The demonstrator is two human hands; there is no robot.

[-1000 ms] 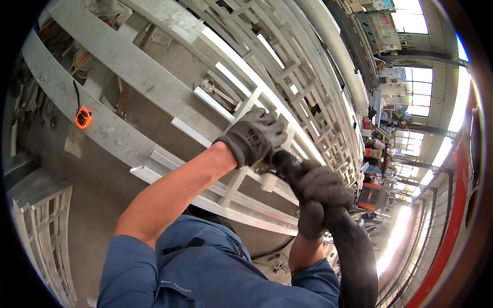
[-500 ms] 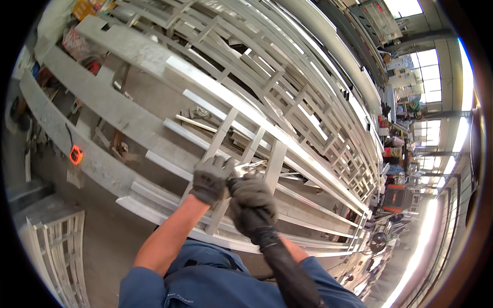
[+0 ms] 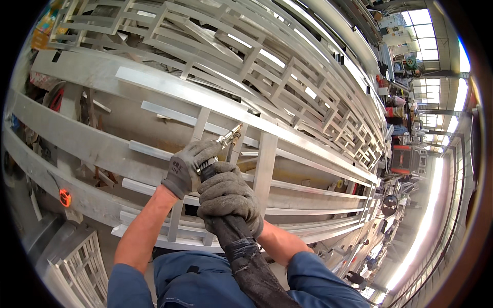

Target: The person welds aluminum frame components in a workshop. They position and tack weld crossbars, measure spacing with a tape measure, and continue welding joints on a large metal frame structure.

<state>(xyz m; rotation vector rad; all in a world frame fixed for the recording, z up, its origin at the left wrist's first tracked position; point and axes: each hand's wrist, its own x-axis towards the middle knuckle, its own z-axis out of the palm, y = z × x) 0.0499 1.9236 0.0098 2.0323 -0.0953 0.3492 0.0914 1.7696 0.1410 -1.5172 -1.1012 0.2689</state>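
A welding torch [image 3: 226, 138] with a silvery nozzle, a copper-coloured tip and a thin side tube is in both my hands. My right hand [image 3: 228, 197], in a grey glove, wraps round its grip. My left hand [image 3: 191, 165], also gloved, closes on the front of its body. A thick black-sleeved hose [image 3: 245, 262] runs back from the grip between my forearms. The tip points away from me, close to where a short crosspiece meets a long bright aluminium bar [image 3: 205, 97]. Whether it touches the metal I cannot tell. Beneath my hands lies a frame of parallel bars and crosspieces [image 3: 265, 169].
Behind the bar lie several stacked lattice frames [image 3: 251, 59]. Wide grey beams [image 3: 82, 128] run across the left, with an orange tape measure [image 3: 65, 197] by the nearest. Another slatted frame [image 3: 84, 262] stands lower left. A red-and-black machine [image 3: 405, 159] stands far right.
My view has shifted, and the frames sit differently in it. The torch's nozzle now shows clearly, pointing away toward the long bar. Both hands keep their hold on the torch.
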